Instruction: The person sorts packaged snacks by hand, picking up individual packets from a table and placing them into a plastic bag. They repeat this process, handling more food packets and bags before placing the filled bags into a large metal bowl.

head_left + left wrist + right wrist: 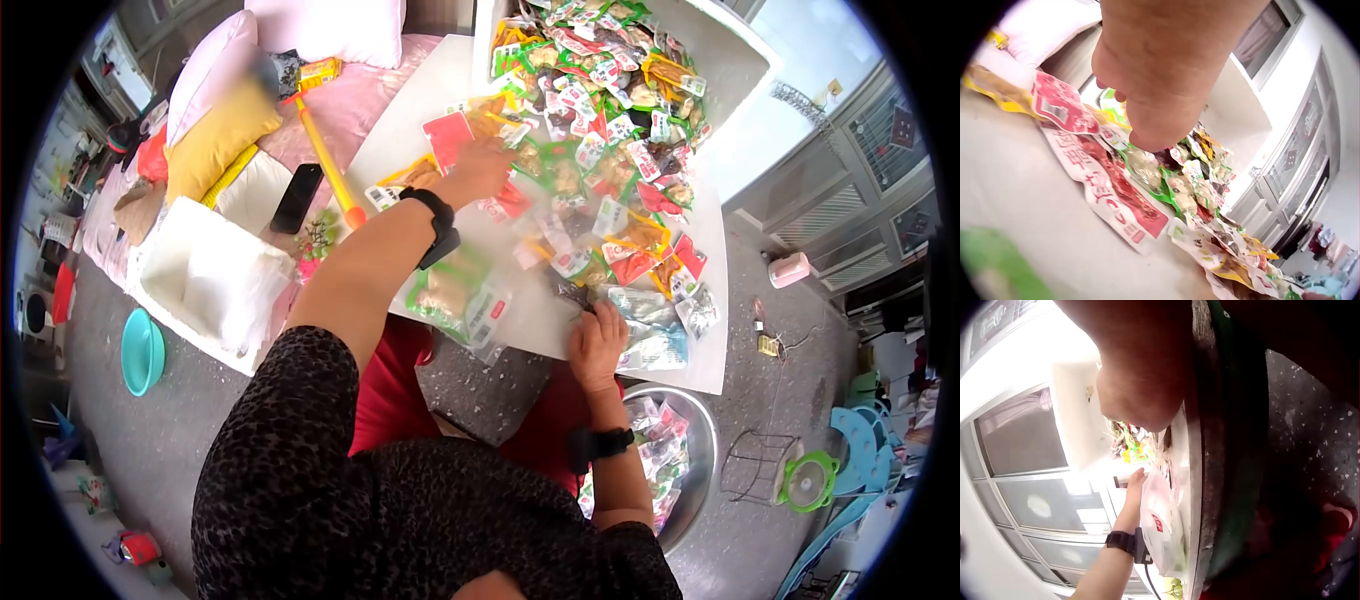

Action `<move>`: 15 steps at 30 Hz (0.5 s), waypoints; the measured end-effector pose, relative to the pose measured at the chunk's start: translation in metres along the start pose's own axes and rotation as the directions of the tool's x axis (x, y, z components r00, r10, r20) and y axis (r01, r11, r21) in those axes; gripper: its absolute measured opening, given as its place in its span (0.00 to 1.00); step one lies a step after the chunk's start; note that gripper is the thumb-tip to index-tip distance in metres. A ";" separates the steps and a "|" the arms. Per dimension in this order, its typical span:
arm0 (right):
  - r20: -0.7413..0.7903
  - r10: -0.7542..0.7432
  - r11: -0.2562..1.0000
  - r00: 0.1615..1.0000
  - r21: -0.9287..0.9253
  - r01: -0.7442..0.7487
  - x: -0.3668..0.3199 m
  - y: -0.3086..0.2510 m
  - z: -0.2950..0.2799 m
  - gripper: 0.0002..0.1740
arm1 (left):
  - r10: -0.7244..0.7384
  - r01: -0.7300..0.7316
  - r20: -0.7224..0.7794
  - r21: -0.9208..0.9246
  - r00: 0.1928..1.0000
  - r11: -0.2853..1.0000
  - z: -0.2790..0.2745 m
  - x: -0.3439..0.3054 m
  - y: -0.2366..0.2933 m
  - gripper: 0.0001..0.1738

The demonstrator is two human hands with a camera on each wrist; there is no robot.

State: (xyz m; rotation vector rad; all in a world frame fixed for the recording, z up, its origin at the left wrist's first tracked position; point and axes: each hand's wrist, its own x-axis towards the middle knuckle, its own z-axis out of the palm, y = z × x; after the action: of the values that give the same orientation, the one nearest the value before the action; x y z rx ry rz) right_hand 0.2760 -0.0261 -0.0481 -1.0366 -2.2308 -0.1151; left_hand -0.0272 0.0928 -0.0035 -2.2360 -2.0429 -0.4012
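Note:
In the head view, the blurred left hand point(475, 175) reaches over the packets at the left of the white table point(520, 325), beside a red-labelled packet point(447, 137). Its fingertips are hidden in the left wrist view, above a red-and-white packet point(1113, 187); whether they grip anything is unclear. The right hand point(600, 345) rests at the table's front edge, fingers loosely bent, beside a dark packet point(571, 292) and a silver-blue packet point(650, 330). A clear, green-edged packet point(455, 300) lies between the arms, overhanging the front edge.
Many food packets point(600, 80) spill from a white foam box point(740, 65) at the back. A metal basin point(708, 465) of packets stands below right. To the left are a lined white box point(165, 285), a phone point(297, 198) and a yellow stick point(325, 150).

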 end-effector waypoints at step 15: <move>0.024 0.048 0.999 0.999 -0.002 -0.048 0.000 0.001 0.003 0.13 | 0.197 -0.135 0.379 -0.184 0.904 0.974 -0.016 0.033 0.071 0.15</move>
State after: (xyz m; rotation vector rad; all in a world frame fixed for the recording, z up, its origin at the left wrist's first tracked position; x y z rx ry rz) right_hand 0.2751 -0.0247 -0.0509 -1.0968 -2.2258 -0.0839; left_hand 0.0431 0.1138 0.0284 -2.7540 -2.0225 -0.0958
